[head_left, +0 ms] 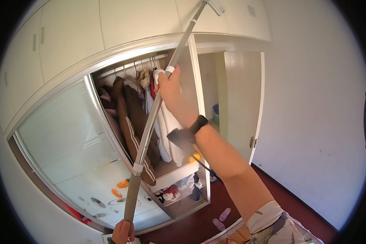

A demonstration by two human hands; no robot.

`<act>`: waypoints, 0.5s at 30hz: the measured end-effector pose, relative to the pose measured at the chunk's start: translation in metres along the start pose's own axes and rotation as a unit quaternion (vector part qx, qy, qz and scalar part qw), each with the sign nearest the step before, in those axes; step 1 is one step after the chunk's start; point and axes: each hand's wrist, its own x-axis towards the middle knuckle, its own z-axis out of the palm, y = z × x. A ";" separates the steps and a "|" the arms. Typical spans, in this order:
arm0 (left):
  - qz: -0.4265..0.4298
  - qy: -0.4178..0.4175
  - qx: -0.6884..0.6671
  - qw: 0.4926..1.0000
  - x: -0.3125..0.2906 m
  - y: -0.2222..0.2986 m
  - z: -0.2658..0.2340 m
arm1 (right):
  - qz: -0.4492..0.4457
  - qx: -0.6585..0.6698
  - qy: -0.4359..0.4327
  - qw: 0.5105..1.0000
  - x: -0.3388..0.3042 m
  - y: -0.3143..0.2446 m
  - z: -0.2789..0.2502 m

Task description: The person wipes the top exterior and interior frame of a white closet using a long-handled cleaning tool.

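A long grey metal pole with white collars slants across the view from lower left to upper right. At its top end sits a flat pale head, close to the upper cabinet doors; its exact kind cannot be made out. My right hand, on a raised arm with a black wrist strap, is wrapped round the pole's upper part near a collar. My left hand grips the pole's lower end, at the bottom edge. Behind the pole, clothes hang in the open part of a wardrobe.
A frosted sliding door covers the wardrobe's left part, below cream upper cabinets. Folded things lie on a low shelf. To the right are an open room door and a white wall. Pink slippers lie on the dark red floor.
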 end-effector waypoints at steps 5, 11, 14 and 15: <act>0.020 -0.047 0.036 0.998 -0.015 -0.076 -0.011 | 0.021 -0.053 -0.014 0.998 -0.034 -0.005 -0.003; -0.057 -0.019 -0.042 0.997 -0.039 -0.123 -0.029 | 0.021 0.075 -0.022 0.997 -0.090 0.038 0.018; -0.127 -0.007 -0.176 0.976 -0.024 -0.107 -0.023 | 0.011 0.070 -0.025 0.997 -0.067 0.041 0.010; -0.131 0.001 -0.183 0.974 -0.018 -0.099 -0.016 | -0.012 0.055 -0.022 0.998 -0.050 0.042 0.004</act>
